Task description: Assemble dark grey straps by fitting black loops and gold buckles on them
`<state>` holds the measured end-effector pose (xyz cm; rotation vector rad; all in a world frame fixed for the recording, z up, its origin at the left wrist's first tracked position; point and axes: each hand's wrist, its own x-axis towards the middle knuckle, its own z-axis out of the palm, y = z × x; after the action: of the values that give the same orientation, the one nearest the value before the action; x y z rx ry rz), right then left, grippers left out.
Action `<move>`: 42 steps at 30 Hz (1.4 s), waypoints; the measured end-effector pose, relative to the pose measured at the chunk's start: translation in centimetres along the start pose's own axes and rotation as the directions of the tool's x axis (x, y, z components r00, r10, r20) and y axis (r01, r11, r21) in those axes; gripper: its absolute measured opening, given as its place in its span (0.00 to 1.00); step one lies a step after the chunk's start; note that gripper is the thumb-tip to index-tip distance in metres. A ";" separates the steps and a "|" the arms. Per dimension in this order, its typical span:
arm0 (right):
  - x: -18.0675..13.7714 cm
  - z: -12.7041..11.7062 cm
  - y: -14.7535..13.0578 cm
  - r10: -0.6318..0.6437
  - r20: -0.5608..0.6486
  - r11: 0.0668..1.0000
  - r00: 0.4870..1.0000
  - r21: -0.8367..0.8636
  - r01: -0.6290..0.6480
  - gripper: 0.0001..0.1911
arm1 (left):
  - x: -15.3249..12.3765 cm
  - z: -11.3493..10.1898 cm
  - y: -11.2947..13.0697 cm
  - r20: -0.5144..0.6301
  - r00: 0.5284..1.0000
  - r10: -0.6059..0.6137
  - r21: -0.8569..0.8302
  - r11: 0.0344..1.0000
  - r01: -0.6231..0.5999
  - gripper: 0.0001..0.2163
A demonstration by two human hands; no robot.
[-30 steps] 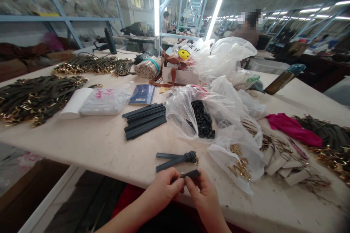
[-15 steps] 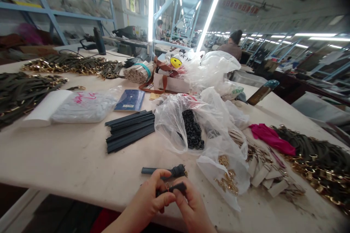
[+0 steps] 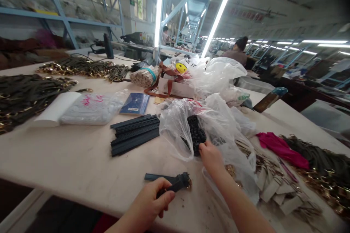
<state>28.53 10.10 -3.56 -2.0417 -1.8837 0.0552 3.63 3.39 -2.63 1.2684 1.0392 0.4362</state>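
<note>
My left hand [image 3: 153, 198] pinches a short dark strap [image 3: 177, 185] between thumb and fingers, low over the table front. Just behind it lies another dark strap [image 3: 153, 177], with a bundled end and a bit of gold metal at its right. My right hand [image 3: 212, 156] reaches to the mouth of a clear plastic bag [image 3: 175, 131]. Its closed fingertips touch the small black loops [image 3: 195, 131] heaped inside, and whatever they grip is hidden. Beside my right forearm, gold metal fittings [image 3: 231, 169] show in a second clear bag, partly covered by the arm.
Dark strips [image 3: 133, 134] lie stacked left of the bag, below a blue booklet [image 3: 135, 103]. Pale straps [image 3: 276, 187], a magenta cloth [image 3: 283, 149] and dark straps with gold clasps [image 3: 330, 174] crowd the right. More clasped straps [image 3: 27, 94] lie left. A person [image 3: 237, 52] is in the background.
My right hand has left the strap that both hands were holding and moved up and right to the black loops. My left hand still holds the strap. The view has shifted slightly.
</note>
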 end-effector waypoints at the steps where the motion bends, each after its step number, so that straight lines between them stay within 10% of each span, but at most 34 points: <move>1: -0.2 -0.1 0.0 -0.008 -0.003 1.000 1.000 0.024 0.008 0.07 | -0.1 0.0 0.0 -0.018 1.000 0.014 0.001 1.000 -0.014 0.12; 6: -2.8 -2.0 -2.4 0.023 -0.006 0.941 1.000 0.339 -0.020 0.08 | -0.3 0.1 0.7 -0.110 0.993 0.032 -0.042 0.998 -0.036 0.13; 10: -6.7 -2.7 -6.8 0.127 0.259 0.401 0.957 0.869 -0.289 0.20 | -0.6 0.2 1.5 -0.165 0.985 0.058 -0.092 0.993 -0.074 0.15; 14: -9.7 -2.4 -9.9 0.137 0.395 0.062 0.908 0.912 -0.406 0.20 | -1.2 0.2 1.9 -0.203 0.976 0.074 -0.103 0.990 -0.097 0.16; 22: -10.7 -2.2 -11.1 0.074 0.573 -0.275 0.816 0.798 -0.536 0.18 | -2.3 0.8 0.8 -0.147 0.986 0.078 -0.064 0.994 -0.088 0.15; 27: -11.0 -2.2 -11.3 0.115 0.580 -0.328 0.807 0.788 -0.520 0.16 | -2.5 0.6 0.8 -0.178 0.977 0.114 0.010 0.993 -0.114 0.13; 42: -11.4 -1.0 -9.7 0.117 0.527 -0.072 0.842 0.850 -0.522 0.15 | -2.3 0.1 0.6 -0.185 0.979 0.084 0.195 0.980 -0.047 0.11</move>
<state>18.23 -0.77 -2.25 -1.2318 -0.6790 1.4960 2.66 1.75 -1.17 1.4549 1.2273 0.5289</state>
